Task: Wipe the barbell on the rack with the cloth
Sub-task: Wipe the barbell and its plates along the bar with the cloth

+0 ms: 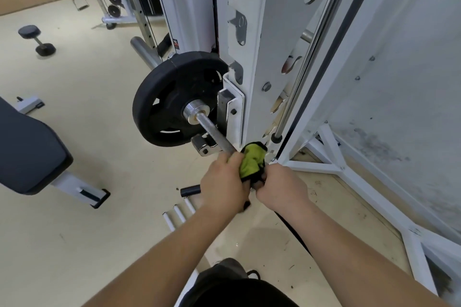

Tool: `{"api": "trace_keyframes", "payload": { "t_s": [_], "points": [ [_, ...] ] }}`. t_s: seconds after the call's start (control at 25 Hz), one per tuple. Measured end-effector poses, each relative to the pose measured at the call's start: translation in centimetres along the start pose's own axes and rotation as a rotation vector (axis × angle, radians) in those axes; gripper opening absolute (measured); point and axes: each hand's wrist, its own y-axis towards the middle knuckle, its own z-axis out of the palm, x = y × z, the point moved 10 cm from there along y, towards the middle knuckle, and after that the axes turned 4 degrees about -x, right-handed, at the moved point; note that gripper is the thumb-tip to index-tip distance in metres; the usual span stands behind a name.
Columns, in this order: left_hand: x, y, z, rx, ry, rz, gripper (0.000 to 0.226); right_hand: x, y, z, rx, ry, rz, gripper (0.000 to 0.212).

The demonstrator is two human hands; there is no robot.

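Hands at work in gym: left hand (222, 177) curls round green cloth (250, 161) bunched against barbell (214, 133) shaft; right hand (279, 184) grips cloth's near end; bar sits low on white rack (249, 57), black plate (172, 97) just beyond; cloth soft, light, bunches easily; shaft rigid, probably heavy, unlikely to shift; best hold: cloth cupped around shaft.

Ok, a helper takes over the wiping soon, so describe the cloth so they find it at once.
Start at the white rack upright with the black weight plate beside it, and follow the steel barbell shaft toward the camera. Where it meets the left hand and right hand, the cloth is bunched between them. It is the only lime-green thing, edged in black.
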Motion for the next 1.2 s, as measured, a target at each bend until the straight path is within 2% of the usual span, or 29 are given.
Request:
{"api": "trace_keyframes", "payload": {
  "t_s": [0.04,0.12,0.2,0.28,0.36,0.52,0.56,0.6,0.72,0.8,0.88,1.0,1.12,1.2],
  "points": [
    [1.9,-1.5,0.1,-0.013,-0.143,-0.122,0.025,0.2,0.1,0.1,0.001,-0.018,-0.006,0.019],
    [6.2,-3.9,1.5,-0.054,-0.503,-0.501,0.014,0.6,0.1,-0.1,0.005,-0.041,-0.012,0.026],
    [8.7,-4.0,3.7,-0.132,-0.874,-0.802,0.019,1.1,0.3,-0.3,-0.007,-0.086,-0.032,0.027],
    [8.8,-1.4,6.3,-0.114,-1.239,-0.968,0.032,1.6,0.3,-0.4,-0.013,-0.123,-0.053,0.025],
    [7.5,-0.4,8.8,0.025,-1.449,-0.997,0.041,2.0,0.2,-0.5,-0.003,-0.125,-0.048,0.030],
    [2.2,-7.6,11.2,0.427,-1.384,-0.971,0.031,1.9,0.3,-0.7,0.021,-0.126,-0.027,0.032],
    [1.9,-7.9,11.1,0.445,-1.403,-0.955,0.031,1.9,0.3,-0.7,0.028,-0.120,-0.028,0.032],
    [2.1,-7.1,10.9,0.422,-1.458,-0.959,0.031,1.9,0.2,-0.7,0.030,-0.120,-0.032,0.031],
    [5.3,-1.0,9.5,0.208,-1.601,-0.964,0.042,1.7,0.1,-0.6,0.031,-0.115,-0.024,0.028],
    [6.1,-0.2,9.5,0.161,-1.576,-0.992,0.044,1.7,0.2,-0.4,0.029,-0.108,-0.016,0.027],
    [4.9,-3.2,10.5,0.246,-1.522,-1.046,0.036,1.7,0.3,-0.3,0.028,-0.113,-0.006,0.026],
    [3.3,-5.4,10.4,0.424,-1.495,-1.019,0.028,1.6,0.3,-0.3,0.027,-0.103,-0.002,0.023],
    [4.8,-0.6,8.7,0.299,-1.613,-0.977,0.043,1.7,0.2,-0.4,0.013,-0.104,-0.005,0.024],
    [4.3,0.2,8.7,0.275,-1.649,-0.963,0.053,1.7,0.1,-0.3,0.011,-0.090,-0.001,0.024]
  ]
}}
